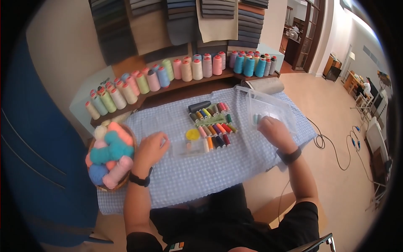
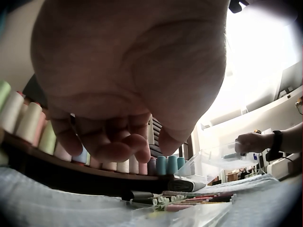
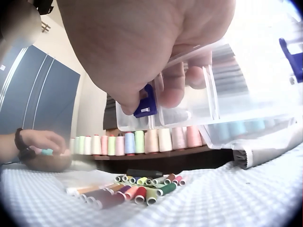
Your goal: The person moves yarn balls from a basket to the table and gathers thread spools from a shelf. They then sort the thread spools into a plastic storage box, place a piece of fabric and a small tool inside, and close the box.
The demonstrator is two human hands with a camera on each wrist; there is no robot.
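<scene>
My right hand (image 1: 277,133) grips a clear plastic compartment box (image 3: 189,117) over the right side of the cloth. In the right wrist view the thumb is on its blue latch (image 3: 146,101), and the fingers show through the clear wall. Over the left part of the cloth, near a yarn basket, my left hand (image 1: 153,148) holds nothing, its fingers loosely bent. Between the hands lie rows of small thread spools (image 1: 216,128) in many colours. A yellow disc (image 1: 192,134) and a clear flat case (image 1: 189,148) are beside them.
The wicker basket (image 1: 110,185) of yarn balls stands at the cloth's left. Behind, large thread cones (image 1: 197,69) line a shelf under hanging fabric swatches (image 1: 218,25). A grey fabric roll (image 1: 266,85) lies at the back right. Cables (image 1: 336,164) trail on the floor.
</scene>
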